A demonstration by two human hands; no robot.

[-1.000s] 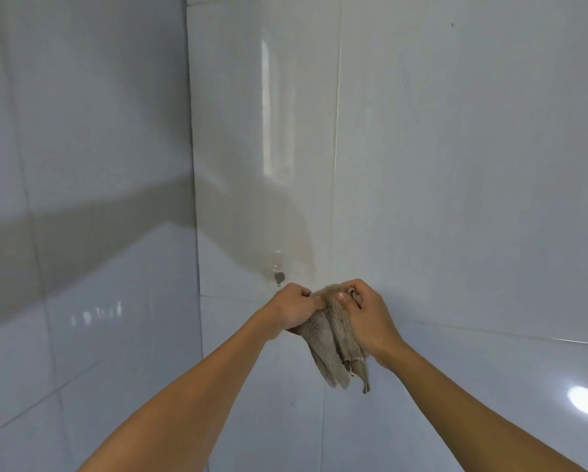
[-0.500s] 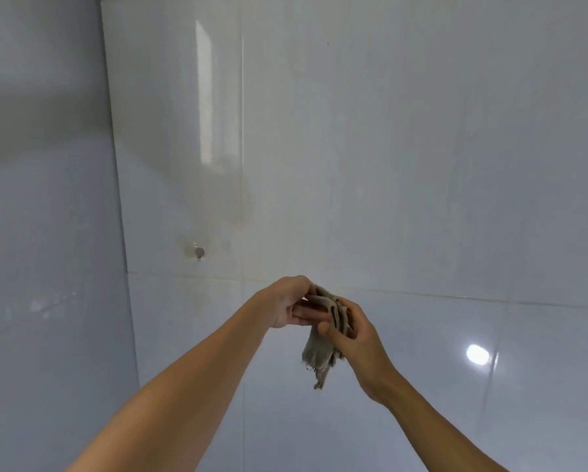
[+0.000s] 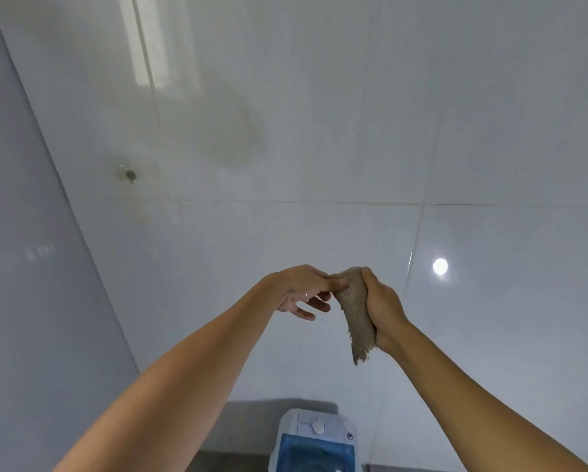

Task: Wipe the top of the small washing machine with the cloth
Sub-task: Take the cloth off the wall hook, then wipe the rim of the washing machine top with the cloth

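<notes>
A beige woven cloth [image 3: 356,311] hangs bunched in my right hand [image 3: 382,306], which is closed around it in front of the tiled wall. My left hand [image 3: 301,291] is just left of the cloth, its fingers spread and its fingertips touching the cloth's upper edge. Far below, at the bottom of the view, stands the small washing machine [image 3: 314,441], white with a blue see-through lid and a round white knob on its back panel. Both hands are well above the machine.
Glossy white wall tiles [image 3: 319,131] fill the view, meeting a grey side wall [image 3: 30,301] at the left. A small metal stud [image 3: 130,174] sticks out of the wall at upper left. A lamp reflection [image 3: 440,266] shines on the tiles.
The view has tilted down and right, bringing the washing machine into sight. My left hand has loosened from the cloth and spread its fingers; my right hand now holds the bunched cloth alone.
</notes>
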